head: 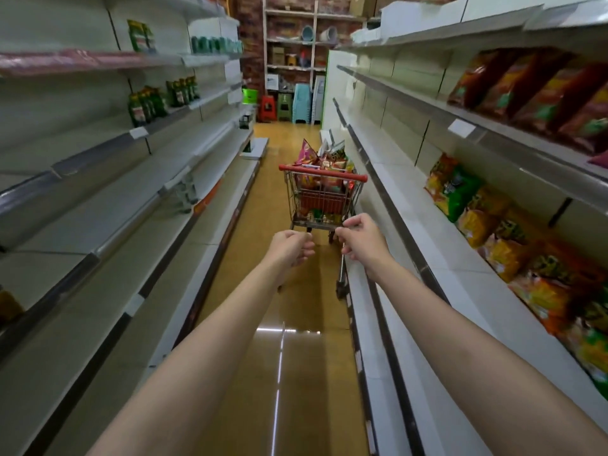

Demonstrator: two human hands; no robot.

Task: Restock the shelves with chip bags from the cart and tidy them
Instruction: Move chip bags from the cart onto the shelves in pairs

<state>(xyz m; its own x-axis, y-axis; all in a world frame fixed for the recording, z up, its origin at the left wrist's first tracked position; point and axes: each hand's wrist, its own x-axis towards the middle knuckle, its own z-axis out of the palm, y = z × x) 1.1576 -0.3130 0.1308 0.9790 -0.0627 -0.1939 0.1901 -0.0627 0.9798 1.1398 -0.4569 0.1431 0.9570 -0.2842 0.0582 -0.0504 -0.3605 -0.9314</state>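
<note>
A small wire cart (320, 199) with a red handle stands in the aisle ahead, close to the right shelving and heaped with chip bags (324, 159). Both my arms stretch toward it. My left hand (291, 246) and my right hand (360, 240) hover short of the cart with fingers loosely curled, holding nothing and touching nothing. On the right, a middle shelf (437, 258) holds a row of yellow, green and orange chip bags (493, 232). The shelf above it carries red and orange bags (533, 90).
The left shelving (108, 205) is mostly bare, with green bottles (146, 105) on its upper shelves. A glossy yellow floor (279, 340) runs down the narrow aisle. Plastic stools (283, 108) and stacked goods stand at the far end.
</note>
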